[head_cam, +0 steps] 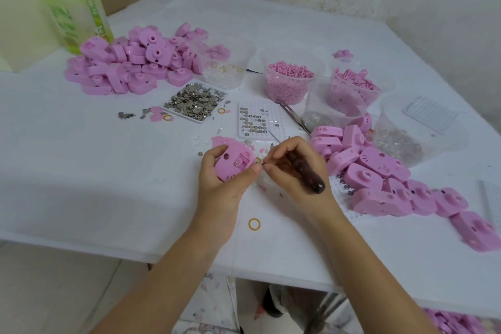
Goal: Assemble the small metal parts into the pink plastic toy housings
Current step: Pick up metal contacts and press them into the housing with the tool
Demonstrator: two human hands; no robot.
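Left grip [222,179] clasped a pink housing [233,164] above the bench [108,171]; right grip [291,168] clenched a dark-handled tool [307,175]. A tray [187,116] held metal parts [195,102], a tub [267,61] pink pellets [291,69]. The green bottle [73,16] had an unreadable label.

Soft, even, fairly bright light; the white table [108,157] looks slightly washed out, with a broad faint shadow across its near left side. The green bottle [73,8] at top left is blurred and glaring. Table edges bow toward the corners. The small metal parts [195,102] smear together.
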